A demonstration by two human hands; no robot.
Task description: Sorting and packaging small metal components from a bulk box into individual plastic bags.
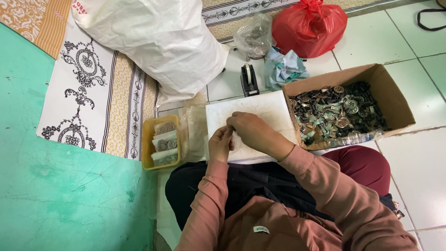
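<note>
Your left hand (220,144) and right hand (251,130) meet, fingertips pinched on a small item, too small to identify, above the white board (265,111); cardboard box (395,100) of metal parts sits right.

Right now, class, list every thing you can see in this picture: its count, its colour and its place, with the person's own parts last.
Board: one, white, on the floor in front of the person, under the hands.
Box: one, brown cardboard, right of the board, full of small dark and silvery parts.
Tub: one, yellow, left of the board, holding clear packets.
Tape dispenser: one, black, behind the board.
Sack: one, white, top centre.
Red bag: one, top right.
Clear bag: one, beside the red bag.
Cloth: one, pale blue, crumpled, behind the box.
Mat: one, patterned white, black and yellow, left.
Left hand: over the board, fingers pinched.
Right hand: touching the left fingertips.
</note>
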